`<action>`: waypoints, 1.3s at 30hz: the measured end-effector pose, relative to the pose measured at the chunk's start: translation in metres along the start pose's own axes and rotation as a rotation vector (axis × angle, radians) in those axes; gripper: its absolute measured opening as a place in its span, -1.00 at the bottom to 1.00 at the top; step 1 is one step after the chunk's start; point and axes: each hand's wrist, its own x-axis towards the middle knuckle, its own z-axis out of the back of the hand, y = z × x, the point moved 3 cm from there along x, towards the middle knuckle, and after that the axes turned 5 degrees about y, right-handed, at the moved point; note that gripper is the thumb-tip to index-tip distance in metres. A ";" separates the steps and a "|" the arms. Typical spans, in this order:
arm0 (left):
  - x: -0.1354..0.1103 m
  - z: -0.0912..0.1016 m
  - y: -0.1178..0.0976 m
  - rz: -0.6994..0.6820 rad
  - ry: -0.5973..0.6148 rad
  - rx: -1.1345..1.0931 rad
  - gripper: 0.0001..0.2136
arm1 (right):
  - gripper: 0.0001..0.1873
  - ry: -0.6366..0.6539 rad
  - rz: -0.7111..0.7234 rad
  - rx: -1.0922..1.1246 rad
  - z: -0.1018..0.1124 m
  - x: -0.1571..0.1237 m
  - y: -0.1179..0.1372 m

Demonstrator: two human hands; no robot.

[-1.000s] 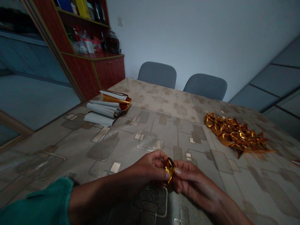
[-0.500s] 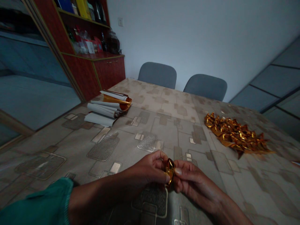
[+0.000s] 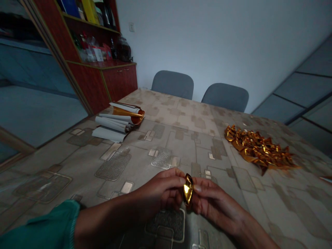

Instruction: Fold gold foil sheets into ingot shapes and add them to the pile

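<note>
A small folded gold foil paper ingot (image 3: 188, 191) stands upright between my hands, above the near part of the table. My left hand (image 3: 169, 188) grips its left side with thumb and fingers. From the right, my right hand (image 3: 211, 195) pinches the other side, thumb toward me. The fingers behind the foil are partly hidden. Off to the right, a cluster of similar gold folded pieces (image 3: 259, 147) lies on the patterned tablecloth (image 3: 176, 135).
At the left, curled white-backed gold paper sheets (image 3: 116, 121) lie stacked near the table edge. Two grey chairs (image 3: 172, 84) stand at the far side by the wall. A red-brown cabinet (image 3: 120, 79) with jars and bags is at the back left.
My left thumb has lifted from the front of the foil piece to its upper left side, so more of its shiny face shows. The view has shifted slightly.
</note>
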 end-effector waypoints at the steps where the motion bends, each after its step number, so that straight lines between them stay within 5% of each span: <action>1: -0.002 -0.001 -0.002 0.005 0.022 -0.030 -0.76 | -0.78 -0.006 0.009 0.010 0.000 0.000 0.001; 17: -0.001 0.000 0.003 0.018 0.011 0.017 -0.68 | -0.76 -0.023 0.027 0.016 0.000 0.001 -0.005; 29: 0.001 -0.004 0.000 -0.035 0.082 -0.226 -0.65 | -0.72 -0.112 0.159 -0.040 -0.004 -0.002 0.011; 34: 0.004 -0.003 0.002 -0.132 0.031 -0.214 -0.63 | -0.75 -0.258 0.395 -0.334 -0.008 -0.011 0.017; 39: 0.004 -0.002 0.003 -0.204 0.024 -0.224 -0.65 | -0.78 -0.286 0.783 -1.095 -0.031 -0.026 0.023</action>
